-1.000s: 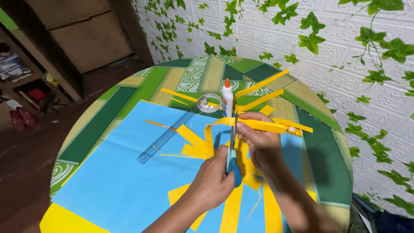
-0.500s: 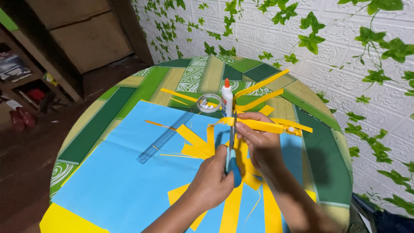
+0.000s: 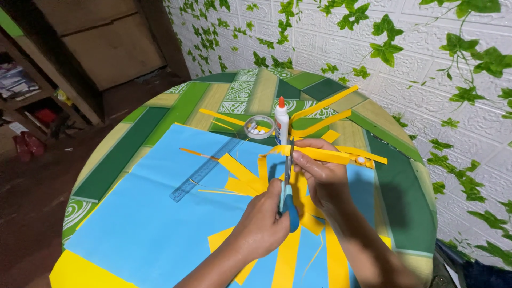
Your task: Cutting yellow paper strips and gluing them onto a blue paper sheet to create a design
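Note:
My left hand (image 3: 261, 224) grips blue-handled scissors (image 3: 288, 186), blades pointing up and away from me. The blades meet a bundle of yellow paper strips (image 3: 330, 154) that my right hand (image 3: 320, 173) pinches and holds level above the table. More yellow strips (image 3: 242, 176) fan out flat on a large blue paper sheet (image 3: 160, 229) under both hands. Just beyond the scissor tips stands a white glue bottle with an orange cap (image 3: 281, 124).
A clear roll of tape (image 3: 259, 127) lies left of the glue. A transparent blue ruler (image 3: 205, 169) rests on the blue sheet. The round table (image 3: 176, 109) has a green patterned cover. A white wall with leaf vines (image 3: 426, 64) runs along the right; shelves (image 3: 26, 90) stand left.

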